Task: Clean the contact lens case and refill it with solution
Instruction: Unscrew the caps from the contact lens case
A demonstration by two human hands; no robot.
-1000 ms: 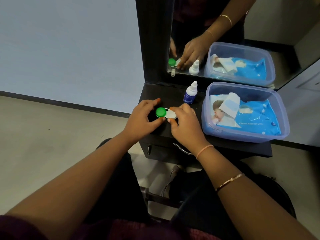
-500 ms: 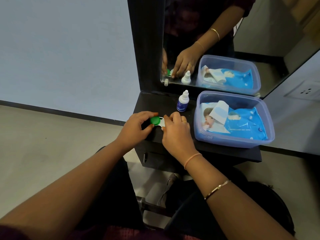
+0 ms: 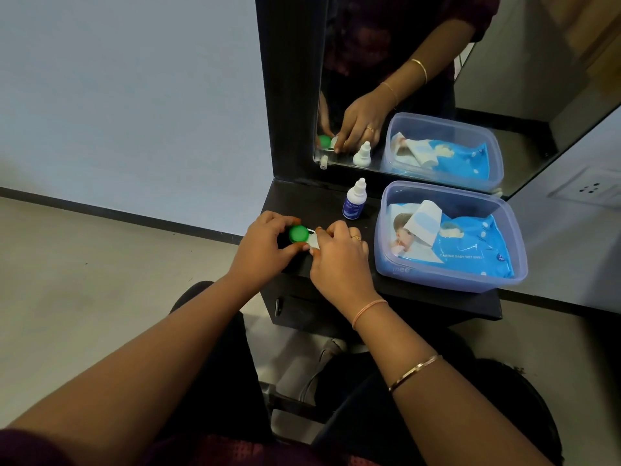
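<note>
The contact lens case point(image 3: 311, 242) is white with a green cap point(image 3: 298, 234) on its left well. It rests at the front left of the black shelf point(image 3: 433, 299). My left hand point(image 3: 265, 245) grips the green cap between thumb and fingers. My right hand point(image 3: 339, 255) holds the white right end of the case and covers that side. A small white solution bottle point(image 3: 353, 200) with a blue label stands upright behind the hands, its cap on.
A clear blue plastic tub point(image 3: 447, 279) holding a blue pack of baby wet wipes point(image 3: 470, 247) fills the shelf's right half. A mirror point(image 3: 437, 79) rises behind the shelf. A wall socket point(image 3: 591, 190) sits at the far right. The floor lies to the left.
Both hands stay on the case. The camera has tilted, so the scene sits lower and further left. My left fingers have shifted slightly around the green cap.
</note>
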